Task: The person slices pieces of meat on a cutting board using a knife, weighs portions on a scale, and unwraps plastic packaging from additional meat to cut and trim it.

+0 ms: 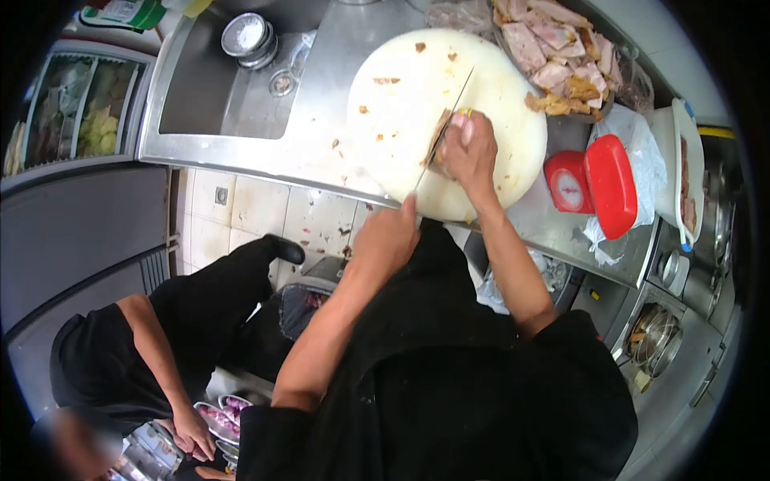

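Gripping a knife [443, 133], the near left hand [387, 239] curled its fingers; farther right, the right hand [467, 154] pressed meat [439, 130] to the board [393, 104], fingers bunched.

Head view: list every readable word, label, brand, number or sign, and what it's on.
None can be read.
Red scale's dial: markings too small and blurred.
Green-and-white package, top left: any print is too blurred to read.
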Demonstrator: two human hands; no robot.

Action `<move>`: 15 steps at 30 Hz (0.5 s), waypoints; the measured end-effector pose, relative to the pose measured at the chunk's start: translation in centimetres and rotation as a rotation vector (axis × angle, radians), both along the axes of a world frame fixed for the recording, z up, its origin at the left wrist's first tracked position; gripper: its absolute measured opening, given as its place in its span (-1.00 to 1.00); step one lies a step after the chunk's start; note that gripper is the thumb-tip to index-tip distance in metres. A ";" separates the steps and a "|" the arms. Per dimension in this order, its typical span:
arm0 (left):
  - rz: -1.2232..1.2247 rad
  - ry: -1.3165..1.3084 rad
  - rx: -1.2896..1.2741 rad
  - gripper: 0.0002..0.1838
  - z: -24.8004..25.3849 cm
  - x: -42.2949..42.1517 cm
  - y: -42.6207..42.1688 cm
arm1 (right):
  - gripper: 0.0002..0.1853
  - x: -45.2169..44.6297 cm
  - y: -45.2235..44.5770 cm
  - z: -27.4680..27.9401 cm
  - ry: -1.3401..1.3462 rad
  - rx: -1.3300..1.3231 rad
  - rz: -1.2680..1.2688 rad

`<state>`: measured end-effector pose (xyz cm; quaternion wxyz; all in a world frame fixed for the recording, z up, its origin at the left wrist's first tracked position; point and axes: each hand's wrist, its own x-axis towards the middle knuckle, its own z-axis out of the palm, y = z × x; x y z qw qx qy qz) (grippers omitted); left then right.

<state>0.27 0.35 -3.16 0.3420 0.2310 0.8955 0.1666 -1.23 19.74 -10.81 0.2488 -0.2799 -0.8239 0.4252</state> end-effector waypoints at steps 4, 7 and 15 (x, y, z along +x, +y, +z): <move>0.240 -0.105 -0.110 -0.25 2.0 2.4 -2.6 | -0.70 0.1 0.0 0.5 0.029 0.017 -0.024; 0.256 -0.140 -0.135 -0.25 2.2 0.4 -0.2 | -0.68 0.2 0.3 -0.9 0.047 0.109 -0.026; 0.263 -0.059 -0.103 -0.31 1.1 3.5 -4.1 | -0.61 0.0 0.0 0.1 0.036 -0.056 -0.015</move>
